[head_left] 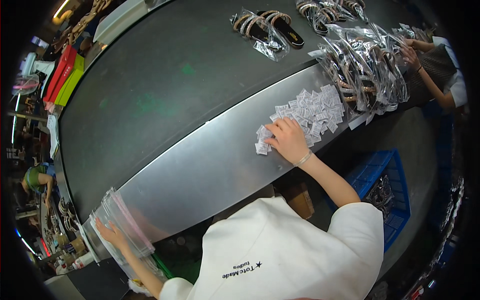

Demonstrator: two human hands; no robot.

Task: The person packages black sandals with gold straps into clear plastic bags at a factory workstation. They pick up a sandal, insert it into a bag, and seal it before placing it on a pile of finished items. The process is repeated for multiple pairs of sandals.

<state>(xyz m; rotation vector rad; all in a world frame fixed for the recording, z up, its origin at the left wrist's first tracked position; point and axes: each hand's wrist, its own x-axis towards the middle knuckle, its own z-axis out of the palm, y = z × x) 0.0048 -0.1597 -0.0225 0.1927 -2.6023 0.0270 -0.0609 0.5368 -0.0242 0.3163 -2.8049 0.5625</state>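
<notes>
My right hand (288,140) rests on the near-left part of a spread of small white printed packets (317,110), which look like desiccant sachets. Its thumb and index finger are apart, with a few packets lying by the fingertips; I see nothing clearly gripped. At the lower left, my left hand (113,235) lies with fingers stretched out on a stack of clear plastic bags (127,220) with a pink strip. The bags sit on the left end of the metal ledge (200,170).
A dark conveyor belt (145,105) runs beyond the ledge. Bagged strappy sandals (370,75) are heaped at its right end, near a co-worker's hands (411,56). A pair of sandals (290,32) lies on the belt. A blue crate (400,200) stands below right.
</notes>
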